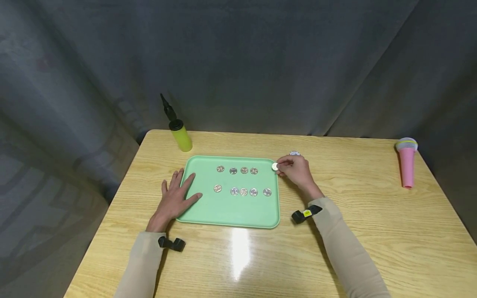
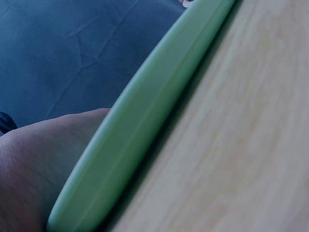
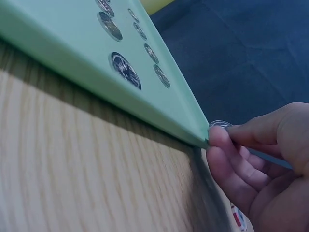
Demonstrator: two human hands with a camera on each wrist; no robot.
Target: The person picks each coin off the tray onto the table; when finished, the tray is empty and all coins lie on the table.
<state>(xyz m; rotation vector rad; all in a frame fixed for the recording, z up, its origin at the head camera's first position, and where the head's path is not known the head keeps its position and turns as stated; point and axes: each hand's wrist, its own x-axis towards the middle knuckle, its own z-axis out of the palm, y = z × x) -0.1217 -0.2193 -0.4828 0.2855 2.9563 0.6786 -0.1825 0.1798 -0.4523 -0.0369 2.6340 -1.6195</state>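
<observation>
A mint-green tray (image 1: 227, 213) lies on the table, with several silvery coins (image 1: 243, 192) in two rows on it. My right hand (image 1: 298, 169) pinches another coin (image 1: 275, 166) between thumb and fingertips at the tray's far right corner. In the right wrist view this coin (image 3: 221, 124) shows just its upper part above the fingertips. My left hand (image 1: 173, 201) rests across the tray's left edge with fingers spread. The left wrist view shows only part of this hand (image 2: 53, 145) behind the tray wall (image 2: 145, 116).
Behind the right hand lies a round chip (image 1: 295, 153), partly covered, with red and white on its edge in the right wrist view. A yellow-green hand pump (image 1: 181, 136) with a black nozzle stands at the back left. A pink toy microphone (image 1: 407, 165) lies far right.
</observation>
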